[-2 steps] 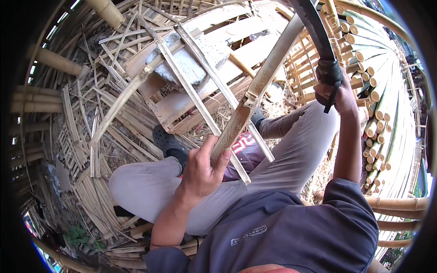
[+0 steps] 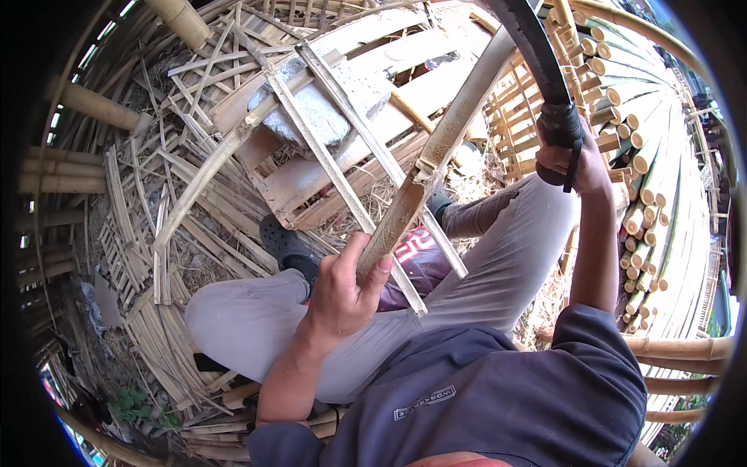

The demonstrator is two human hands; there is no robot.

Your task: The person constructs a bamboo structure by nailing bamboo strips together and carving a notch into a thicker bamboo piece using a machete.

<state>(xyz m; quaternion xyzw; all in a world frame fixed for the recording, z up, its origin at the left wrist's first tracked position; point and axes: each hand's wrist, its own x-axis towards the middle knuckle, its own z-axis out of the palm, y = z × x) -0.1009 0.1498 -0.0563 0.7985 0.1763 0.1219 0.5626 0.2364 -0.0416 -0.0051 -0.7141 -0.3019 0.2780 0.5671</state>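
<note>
My left hand (image 2: 344, 292) is closed around the near end of a split bamboo strip (image 2: 459, 117), whose hollow inner side faces up with a rough node at mid-length. The strip slants away to the upper right. My right hand (image 2: 574, 159) grips the black-wrapped handle of a curved machete (image 2: 537, 58), a loose strap hanging from it. The dark blade rises beside the far end of the strip; whether they touch I cannot tell. Two narrower bamboo strips (image 2: 334, 167) (image 2: 381, 152) pass under the held one, their near ends over my lap.
A grey stone block (image 2: 311, 117) rests on wooden boards ahead. Split bamboo slats (image 2: 167, 335) litter the ground at left. Cut bamboo poles (image 2: 642, 163) are stacked at right, near a bamboo lattice (image 2: 517, 117). My legs (image 2: 249, 315) are bent, with dark clogs on my feet.
The machete and my right hand have shifted very slightly, and the handle's strap has swung a little. My left hand and the strip are almost still.
</note>
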